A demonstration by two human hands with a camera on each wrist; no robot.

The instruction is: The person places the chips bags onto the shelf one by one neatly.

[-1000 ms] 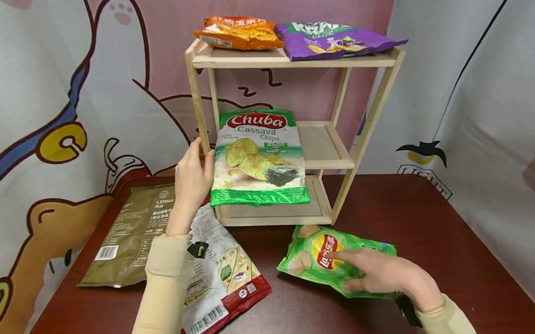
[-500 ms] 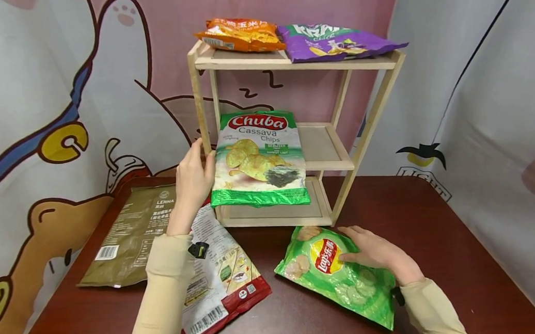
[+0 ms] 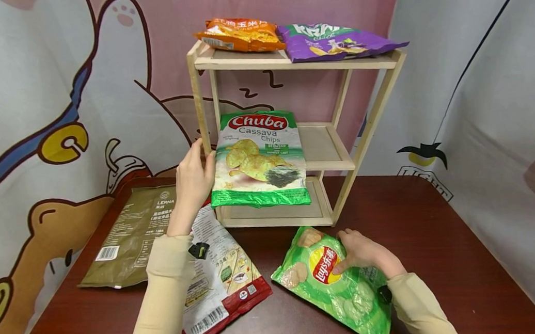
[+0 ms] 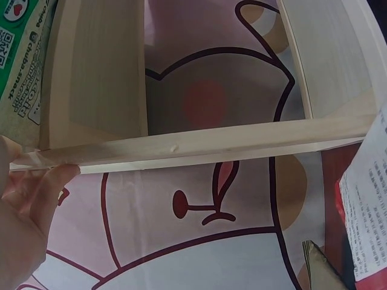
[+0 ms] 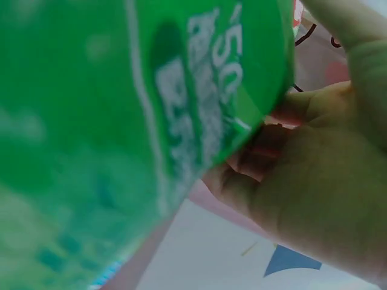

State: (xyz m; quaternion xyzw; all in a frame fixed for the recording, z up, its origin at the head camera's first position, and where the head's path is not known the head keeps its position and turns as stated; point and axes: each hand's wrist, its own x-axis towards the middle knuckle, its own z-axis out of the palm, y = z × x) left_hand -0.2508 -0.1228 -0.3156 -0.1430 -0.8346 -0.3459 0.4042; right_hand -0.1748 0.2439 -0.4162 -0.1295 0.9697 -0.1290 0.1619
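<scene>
My left hand [image 3: 191, 185] grips the left front post [image 3: 199, 102] of a small wooden shelf rack [image 3: 271, 220]. In the left wrist view, its thumb and fingers lie around that pale post [image 4: 211, 139]. Right beside this hand, a green and white bag of cassava chips [image 3: 260, 160] leans out from the middle shelf. At the lower right, my right hand [image 3: 364, 251] grips the edge of a green bag of potato chips [image 3: 341, 291], thumb on its front. The right wrist view shows the bag [image 5: 91, 121] large and blurred, with fingers at its edge.
An orange snack bag [image 3: 241, 34] and a purple one [image 3: 333, 41] lie on the top shelf. On the dark red table [image 3: 440, 237], a brown bag [image 3: 132, 233] and a white and red bag [image 3: 223, 273] lie at left. Patterned cloth hangs behind.
My right hand has gone from lying over the potato chip bag to gripping its right edge. The bag has turned, its lower end swinging toward me. My left hand stays on the post.
</scene>
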